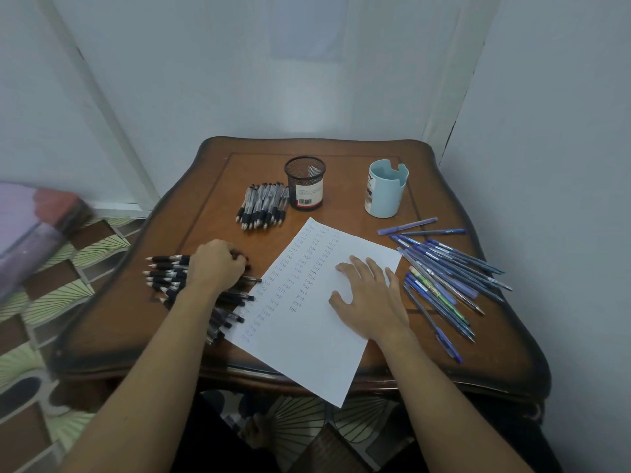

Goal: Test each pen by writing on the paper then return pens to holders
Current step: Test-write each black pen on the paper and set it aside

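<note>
1. A brown wooden table [345, 199] is carrying everything. Patterned floor tiles [51, 302] are showing to its left.
2. A big heap of black-grip clear-barrel pens [167, 271] is lying at the table's left side, with the visible tips pointing left and part of it running under the forearm.
3. The left hand [216, 264] is sitting on top of that heap, knuckles up. Its fingers are curling tight around pen barrels and grasping them; how many, cannot tell.
4. A smaller bunch of black-grip pens [263, 206] is lying farther back, well apart from the left hand. It is just beside an upright black wire-mesh cylinder holder [305, 182].
5. A white paper sheet [307, 336] is lying tilted at the centre, with its near corner hanging over the front edge. Columns of handwritten "test" are filling its left part, and its left edge is meeting the heap's pen ends.
6. The right hand [370, 295] is pressing flat on the sheet, fingers straight and spread, holding nothing.
7. A pale blue plastic cup holder [386, 192] with a notched rim is standing upright behind the right hand, well apart from it.
8. A loose spread of blue stick pens [444, 278] is lying just right of the right hand, beside the paper's edge and not touching the hand.
</note>
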`<state>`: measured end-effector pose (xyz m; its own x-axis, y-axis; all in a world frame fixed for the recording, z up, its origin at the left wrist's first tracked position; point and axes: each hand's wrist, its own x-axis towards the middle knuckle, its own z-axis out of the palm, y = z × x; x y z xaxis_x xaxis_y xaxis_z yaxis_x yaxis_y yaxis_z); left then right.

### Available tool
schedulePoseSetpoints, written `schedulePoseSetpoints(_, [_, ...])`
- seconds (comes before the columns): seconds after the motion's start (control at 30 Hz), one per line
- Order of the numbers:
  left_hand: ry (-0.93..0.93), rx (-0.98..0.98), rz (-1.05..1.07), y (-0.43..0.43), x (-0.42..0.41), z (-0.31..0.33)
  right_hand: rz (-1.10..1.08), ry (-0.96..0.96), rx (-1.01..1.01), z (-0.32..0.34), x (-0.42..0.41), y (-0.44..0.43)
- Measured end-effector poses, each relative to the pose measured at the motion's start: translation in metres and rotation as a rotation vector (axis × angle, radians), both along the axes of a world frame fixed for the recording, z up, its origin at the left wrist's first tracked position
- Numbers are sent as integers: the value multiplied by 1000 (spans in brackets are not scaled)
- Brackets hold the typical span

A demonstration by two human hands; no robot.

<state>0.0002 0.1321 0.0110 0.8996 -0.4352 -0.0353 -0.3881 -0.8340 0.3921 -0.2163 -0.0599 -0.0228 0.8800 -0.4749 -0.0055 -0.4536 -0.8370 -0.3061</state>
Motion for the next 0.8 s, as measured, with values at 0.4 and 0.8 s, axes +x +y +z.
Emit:
schedulePoseSetpoints(0.4, [-24,146,25,-11,13,8,-1,-20,3,-1,0,0])
schedulePoseSetpoints(0.8, [-127,-629,-264,-30,-38,15,-2,-14,2,-2,0,-1])
